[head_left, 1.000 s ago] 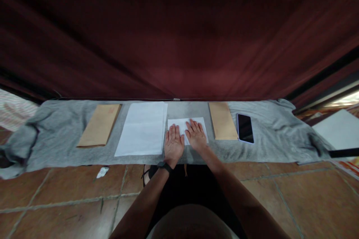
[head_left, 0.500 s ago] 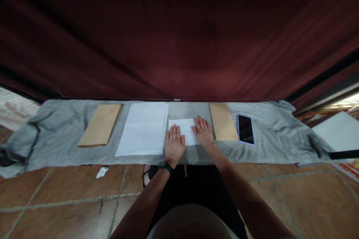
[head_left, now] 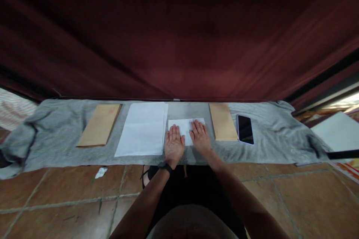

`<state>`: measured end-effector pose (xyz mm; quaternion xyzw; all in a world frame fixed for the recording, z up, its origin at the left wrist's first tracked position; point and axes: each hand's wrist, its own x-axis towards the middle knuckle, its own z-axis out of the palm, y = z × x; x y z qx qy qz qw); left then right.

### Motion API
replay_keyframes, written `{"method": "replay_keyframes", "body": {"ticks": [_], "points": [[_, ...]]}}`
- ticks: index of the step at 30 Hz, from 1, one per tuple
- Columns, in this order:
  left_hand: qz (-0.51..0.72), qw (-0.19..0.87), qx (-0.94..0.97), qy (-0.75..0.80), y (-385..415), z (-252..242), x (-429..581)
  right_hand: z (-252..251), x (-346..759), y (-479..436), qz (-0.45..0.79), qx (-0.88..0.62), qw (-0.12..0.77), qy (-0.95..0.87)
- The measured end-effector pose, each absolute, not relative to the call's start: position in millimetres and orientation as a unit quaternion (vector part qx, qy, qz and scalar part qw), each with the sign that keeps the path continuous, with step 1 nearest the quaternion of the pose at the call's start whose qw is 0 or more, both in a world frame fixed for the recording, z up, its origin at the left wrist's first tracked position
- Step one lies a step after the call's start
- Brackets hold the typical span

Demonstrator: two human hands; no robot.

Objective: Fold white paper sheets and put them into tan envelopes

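Observation:
A small white sheet of paper (head_left: 186, 129), possibly folded, lies flat on a grey cloth (head_left: 190, 157) in front of me. My left hand (head_left: 174, 145) rests palm down on its left part, fingers stretched out. On its right part lies my right hand (head_left: 200, 137), also flat with the fingers spread a little. Both hands cover some of the paper. Left of my left hand is a stack of larger white sheets (head_left: 141, 129). A brown envelope (head_left: 223, 121) lies just right of my right hand.
Farther left sits another brown envelope (head_left: 99, 125). A phone (head_left: 245, 129) with a dark screen lies at the right. Behind the narrow cloth-covered surface hangs a dark red curtain (head_left: 179, 52). Crumpled white tissue (head_left: 101, 172) is on the tiled floor (head_left: 70, 190).
My right hand has slid slightly left and toward me over the small paper, uncovering its upper right corner. My left hand stays in place.

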<state>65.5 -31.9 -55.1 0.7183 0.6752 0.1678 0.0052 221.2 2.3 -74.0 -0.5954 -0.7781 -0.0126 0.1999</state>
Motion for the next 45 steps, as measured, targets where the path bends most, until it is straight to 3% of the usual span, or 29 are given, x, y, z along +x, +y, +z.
{"method": "replay_keyframes", "body": {"ticks": [15, 27, 35, 45], "points": [[0.195, 0.01, 0.714, 0.672, -32, -56, 65, -69, 241, 5, 0.004, -0.627, 0.182, -0.757], [0.187, -0.002, 0.715, 0.673, -32, -60, 65, -23, 231, 70, 0.092, -0.612, 0.056, -0.784], [0.19, 0.001, 0.717, 0.67, -32, -59, 63, -7, 230, 98, 0.122, -0.615, 0.019, -0.779], [0.212, 0.011, 0.726, 0.654, -35, -48, 62, -9, 243, 100, 0.214, -0.611, 0.048, -0.76]]}}
